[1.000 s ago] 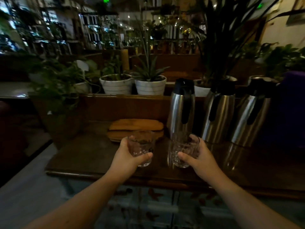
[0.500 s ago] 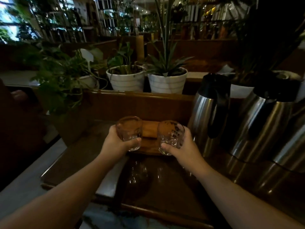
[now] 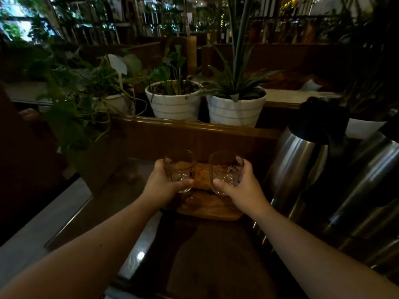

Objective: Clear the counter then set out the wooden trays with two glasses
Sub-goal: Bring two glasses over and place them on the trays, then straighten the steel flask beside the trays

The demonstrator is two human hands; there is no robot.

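Dim counter (image 3: 216,255); left hand (image 3: 160,186) and right hand (image 3: 244,190) each grasp a glass (image 3: 179,169) directly above the trays (image 3: 207,206).

no readable text, labels, brands or numbers anywhere

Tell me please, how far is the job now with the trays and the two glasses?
Done: the counter near the wooden trays looks bare. In hand: the left hand holds the left glass and the right hand holds the right glass, above the stacked trays. Left: set both glasses down and spread the trays.
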